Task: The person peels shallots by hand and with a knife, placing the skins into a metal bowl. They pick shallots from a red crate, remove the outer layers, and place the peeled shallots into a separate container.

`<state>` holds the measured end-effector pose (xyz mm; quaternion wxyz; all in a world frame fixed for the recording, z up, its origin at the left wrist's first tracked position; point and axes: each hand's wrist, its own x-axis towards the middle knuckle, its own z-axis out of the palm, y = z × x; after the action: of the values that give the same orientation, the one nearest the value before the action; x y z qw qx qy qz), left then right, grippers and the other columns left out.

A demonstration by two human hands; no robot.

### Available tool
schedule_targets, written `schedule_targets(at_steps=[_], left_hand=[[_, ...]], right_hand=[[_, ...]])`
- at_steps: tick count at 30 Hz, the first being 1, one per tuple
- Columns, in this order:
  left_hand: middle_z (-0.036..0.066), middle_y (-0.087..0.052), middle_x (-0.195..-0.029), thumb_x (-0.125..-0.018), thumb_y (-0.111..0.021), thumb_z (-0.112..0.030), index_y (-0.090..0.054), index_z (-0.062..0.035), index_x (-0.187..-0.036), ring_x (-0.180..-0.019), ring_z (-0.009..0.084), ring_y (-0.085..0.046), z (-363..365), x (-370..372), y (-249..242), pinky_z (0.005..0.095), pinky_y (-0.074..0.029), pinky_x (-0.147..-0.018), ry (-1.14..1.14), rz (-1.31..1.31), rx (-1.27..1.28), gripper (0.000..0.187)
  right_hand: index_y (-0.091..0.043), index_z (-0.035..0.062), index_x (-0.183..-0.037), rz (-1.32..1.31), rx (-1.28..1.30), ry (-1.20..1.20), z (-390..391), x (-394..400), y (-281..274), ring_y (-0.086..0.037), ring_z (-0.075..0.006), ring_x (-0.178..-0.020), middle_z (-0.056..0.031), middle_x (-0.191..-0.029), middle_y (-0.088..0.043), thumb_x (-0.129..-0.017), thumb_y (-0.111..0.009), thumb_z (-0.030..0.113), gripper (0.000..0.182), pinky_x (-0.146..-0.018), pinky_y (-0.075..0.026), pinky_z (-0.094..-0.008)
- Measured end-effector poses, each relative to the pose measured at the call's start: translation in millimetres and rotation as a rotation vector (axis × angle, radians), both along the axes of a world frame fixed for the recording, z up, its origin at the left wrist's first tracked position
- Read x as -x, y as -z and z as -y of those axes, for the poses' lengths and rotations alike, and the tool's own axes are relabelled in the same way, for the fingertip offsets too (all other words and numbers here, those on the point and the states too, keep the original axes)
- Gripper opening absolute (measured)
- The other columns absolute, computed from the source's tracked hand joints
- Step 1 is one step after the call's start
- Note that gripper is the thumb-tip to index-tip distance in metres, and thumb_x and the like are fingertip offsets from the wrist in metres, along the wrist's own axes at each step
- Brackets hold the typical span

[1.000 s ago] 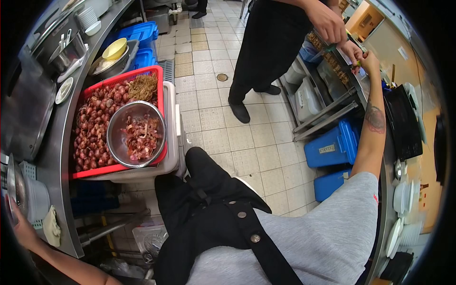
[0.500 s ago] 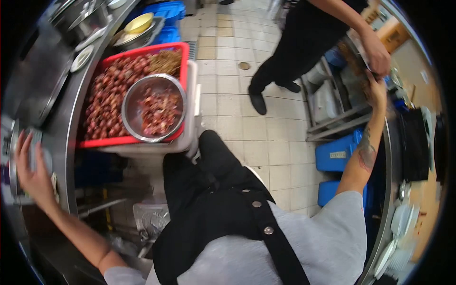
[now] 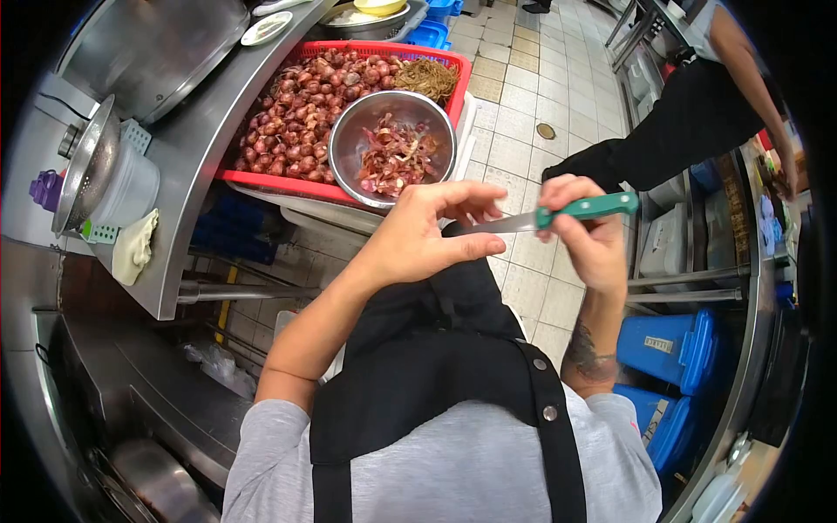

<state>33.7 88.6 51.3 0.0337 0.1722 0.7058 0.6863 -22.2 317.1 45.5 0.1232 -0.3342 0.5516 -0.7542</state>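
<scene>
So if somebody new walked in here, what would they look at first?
Probably the green-handled knife, near the middle of the picture, held in the right hand with its blade pointing toward the left hand. Next, the bright red basket beyond, piled with small red onions, and the shiny metal bowl of reddish peels at its near right side.

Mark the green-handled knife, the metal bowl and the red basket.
Green-handled knife (image 3: 602,207): head view, on the handle.
Metal bowl (image 3: 351,144): head view, bare inner wall, left side.
Red basket (image 3: 281,184): head view, rim nearest the wearer.
</scene>
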Motion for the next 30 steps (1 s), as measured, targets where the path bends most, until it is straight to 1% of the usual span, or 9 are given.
schedule_targets(at_steps=[6,15,19,20,21,24,27,28,30], left_hand=[[0.008,-0.068,-0.086,-0.072,-0.072,0.007,-0.068,0.0031,-0.096,-0.073,0.0092,-0.063,12,-7,1,0.0204,-0.05,-0.066,-0.105,0.214,-0.158,0.024],[0.008,-0.067,-0.092,-0.07,-0.07,0.009,-0.068,0.002,-0.097,-0.084,0.011,-0.063,15,-8,0,0.0235,-0.051,-0.073,-0.154,0.082,0.02,0.028],[0.01,-0.068,-0.089,-0.07,-0.066,0.01,-0.069,-0.001,-0.094,-0.083,0.0155,-0.065,24,-3,1,0.0258,-0.051,-0.073,-0.358,-0.298,0.256,0.027],[0.009,-0.068,-0.088,-0.069,-0.067,0.009,-0.07,-0.0019,-0.093,-0.082,0.0177,-0.066,29,-1,2,0.027,-0.051,-0.072,-0.386,-0.408,0.326,0.027],[0.009,-0.068,-0.087,-0.068,-0.067,0.009,-0.07,-0.0028,-0.091,-0.081,0.02,-0.066,35,2,3,0.0283,-0.051,-0.072,-0.411,-0.517,0.398,0.026],[0.006,-0.068,-0.083,-0.066,-0.07,0.001,-0.07,-0.0073,-0.089,-0.083,0.0221,-0.065,57,8,4,0.0328,-0.048,-0.076,-0.448,-0.762,0.625,0.025],[0.007,-0.066,-0.092,-0.068,-0.069,-0.002,-0.068,-0.0094,-0.095,-0.094,0.0239,-0.062,69,13,7,0.0393,-0.045,-0.085,-0.472,-0.819,0.77,0.028],[0.007,-0.066,-0.098,-0.069,-0.068,-0.003,-0.067,-0.0098,-0.098,-0.099,0.025,-0.061,71,14,7,0.0418,-0.043,-0.087,-0.477,-0.82,0.817,0.03],[0.01,-0.06,-0.111,-0.07,-0.065,-0.001,-0.064,-0.0109,-0.106,-0.108,0.0289,-0.055,67,10,-3,0.0463,-0.04,-0.091,-0.593,-0.76,0.968,0.037]], right_hand=[[-0.056,-0.0028,-0.098,0.037,0.115,-0.047,28,-4,10,-0.06,-0.0164,-0.08,-0.0131,-0.1,-0.055,-0.086,-0.06,0.001,0.013,-0.071,-0.051,-0.0275],[-0.057,-0.0027,-0.1,0.121,0.136,0.024,31,-7,13,-0.061,-0.0174,-0.082,-0.0128,-0.097,-0.057,-0.086,-0.058,-0.001,0.014,-0.073,-0.051,-0.0295],[-0.057,-0.004,-0.105,0.039,0.049,0.013,34,-1,11,-0.061,-0.0188,-0.084,-0.0134,-0.097,-0.059,-0.084,-0.058,-0.002,0.021,-0.076,-0.051,-0.0311],[-0.057,-0.0059,-0.109,-0.002,-0.006,-0.076,31,6,10,-0.062,-0.0204,-0.09,-0.0163,-0.104,-0.059,-0.084,-0.061,0.006,0.027,-0.079,-0.051,-0.0312],[-0.052,-0.0079,-0.118,0.115,-0.06,-0.19,24,12,12,-0.062,-0.023,-0.095,-0.0194,-0.11,-0.059,-0.084,-0.066,0.025,0.049,-0.082,-0.051,-0.032],[-0.036,-0.0095,-0.133,0.371,-0.071,-0.483,28,26,-4,-0.062,-0.0258,-0.098,-0.0219,-0.116,-0.056,-0.076,-0.07,0.048,0.088,-0.083,-0.052,-0.0341],[-0.035,-0.0087,-0.134,0.518,-0.093,-0.696,39,40,-17,-0.063,-0.0242,-0.097,-0.0219,-0.117,-0.056,-0.081,-0.067,0.04,0.079,-0.082,-0.052,-0.0327],[-0.038,-0.005,-0.133,0.44,-0.237,-0.615,41,44,-18,-0.064,-0.0198,-0.089,-0.0197,-0.113,-0.058,-0.087,-0.06,0.022,0.057,-0.074,-0.053,-0.0286],[-0.039,-0.0016,-0.129,0.381,-0.386,-0.477,55,48,-17,-0.063,-0.017,-0.083,-0.0178,-0.11,-0.059,-0.088,-0.052,0.009,0.044,-0.068,-0.052,-0.0261]])
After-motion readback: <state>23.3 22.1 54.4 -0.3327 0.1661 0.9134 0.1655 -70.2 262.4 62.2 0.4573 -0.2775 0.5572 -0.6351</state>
